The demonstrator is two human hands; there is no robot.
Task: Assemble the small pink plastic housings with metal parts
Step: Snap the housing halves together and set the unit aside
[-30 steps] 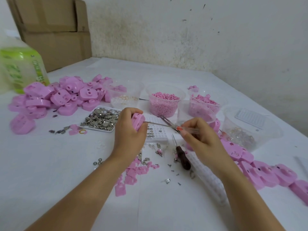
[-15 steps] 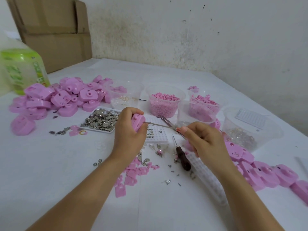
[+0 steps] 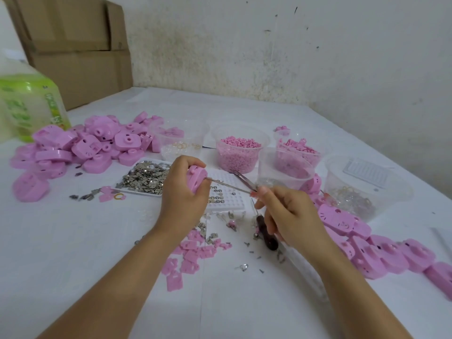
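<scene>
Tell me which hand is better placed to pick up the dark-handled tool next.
Right, probably. The dark-handled tool lies directly under the right hand, though that hand now pinches a thin metal rod. The left hand grips the pink housing, farther away.

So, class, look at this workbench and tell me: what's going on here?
A person is assembling small parts. The left hand grips a pink housing above the table, while the right hand pinches a thin metal tool whose tip meets the housing's side. A tray of metal parts lies just behind the left hand, and a heap of spare housings lies at far left.
</scene>
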